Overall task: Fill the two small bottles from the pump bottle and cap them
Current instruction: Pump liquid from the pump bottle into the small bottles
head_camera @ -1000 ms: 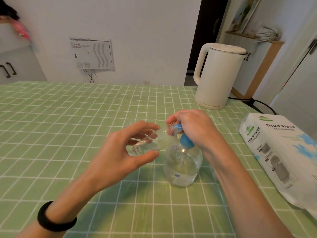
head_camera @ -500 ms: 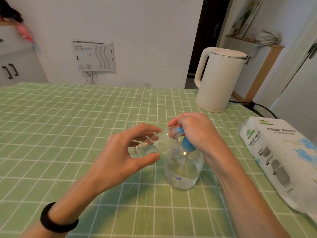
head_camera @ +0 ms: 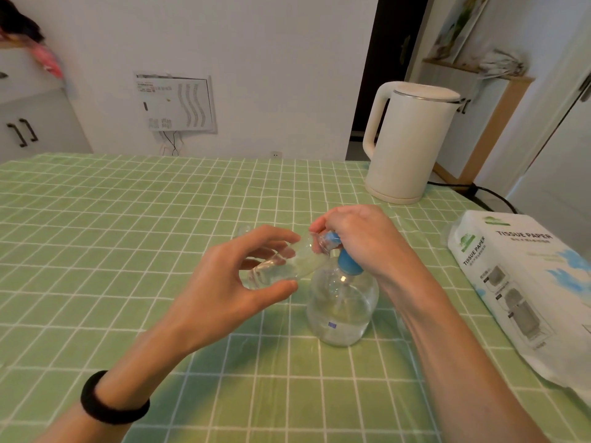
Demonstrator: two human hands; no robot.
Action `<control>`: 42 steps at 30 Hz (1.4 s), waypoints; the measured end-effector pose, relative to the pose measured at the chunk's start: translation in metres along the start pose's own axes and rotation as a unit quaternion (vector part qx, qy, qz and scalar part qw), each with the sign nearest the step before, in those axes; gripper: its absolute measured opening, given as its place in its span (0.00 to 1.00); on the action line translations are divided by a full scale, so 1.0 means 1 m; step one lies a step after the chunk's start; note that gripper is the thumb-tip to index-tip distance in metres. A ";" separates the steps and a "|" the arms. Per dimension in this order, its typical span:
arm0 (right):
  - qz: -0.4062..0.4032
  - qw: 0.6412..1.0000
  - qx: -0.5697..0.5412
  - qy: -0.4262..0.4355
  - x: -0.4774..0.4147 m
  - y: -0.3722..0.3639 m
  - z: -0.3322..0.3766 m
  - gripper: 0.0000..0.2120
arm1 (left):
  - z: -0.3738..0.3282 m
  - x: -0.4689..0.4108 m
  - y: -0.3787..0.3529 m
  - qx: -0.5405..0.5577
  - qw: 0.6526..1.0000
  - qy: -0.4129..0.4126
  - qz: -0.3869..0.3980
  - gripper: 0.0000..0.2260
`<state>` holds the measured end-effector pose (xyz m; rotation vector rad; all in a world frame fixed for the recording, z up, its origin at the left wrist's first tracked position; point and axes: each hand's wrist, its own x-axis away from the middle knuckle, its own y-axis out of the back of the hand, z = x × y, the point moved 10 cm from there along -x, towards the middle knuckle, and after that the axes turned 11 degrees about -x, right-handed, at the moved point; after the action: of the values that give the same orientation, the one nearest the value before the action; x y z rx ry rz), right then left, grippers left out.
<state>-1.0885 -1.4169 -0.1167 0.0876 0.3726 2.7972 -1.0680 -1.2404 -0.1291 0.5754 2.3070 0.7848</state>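
A clear round pump bottle [head_camera: 342, 310] with a blue pump head stands on the green checked tablecloth, holding some clear liquid. My right hand [head_camera: 361, 241] covers the pump head from above, fingers closed over it. My left hand [head_camera: 224, 282] holds a small clear bottle [head_camera: 281, 265] tilted almost on its side, its mouth against the blue nozzle; clear liquid lies in it. Behind my left fingers a second small clear object [head_camera: 243, 230] barely shows; I cannot tell what it is.
A white electric kettle [head_camera: 406, 142] stands at the back right with its black cord running off the table. A white tissue paper pack [head_camera: 524, 286] lies along the right edge. The green tablecloth [head_camera: 112, 238] stretches left.
Both hands keep the same hold; the small bottle stays at the nozzle. The view has shifted slightly, nothing else visibly moved.
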 end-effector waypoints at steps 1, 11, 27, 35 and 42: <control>-0.006 1.000 0.002 0.006 -0.001 0.001 0.001 0.17 | 0.000 0.000 0.001 -0.001 1.000 0.001 -0.002 0.22; 0.018 1.000 -0.014 -0.021 -0.002 -0.005 -0.006 0.14 | 0.002 0.000 0.000 -0.016 1.000 0.002 -0.001 0.22; -0.005 1.000 -0.011 -0.024 -0.001 0.001 -0.006 0.16 | 0.000 -0.001 0.000 0.000 1.000 0.003 -0.002 0.22; -0.019 0.999 -0.004 -0.028 0.000 0.002 -0.008 0.16 | 0.002 0.001 -0.001 -0.008 1.000 0.011 0.003 0.23; -0.021 1.000 -0.007 -0.011 -0.004 0.006 -0.003 0.16 | -0.001 -0.001 0.000 0.009 1.000 -0.004 -0.001 0.23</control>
<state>-1.0867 -1.4244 -0.1182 0.1070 0.3457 2.7547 -1.0679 -1.2415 -0.1274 0.5841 2.3097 0.7595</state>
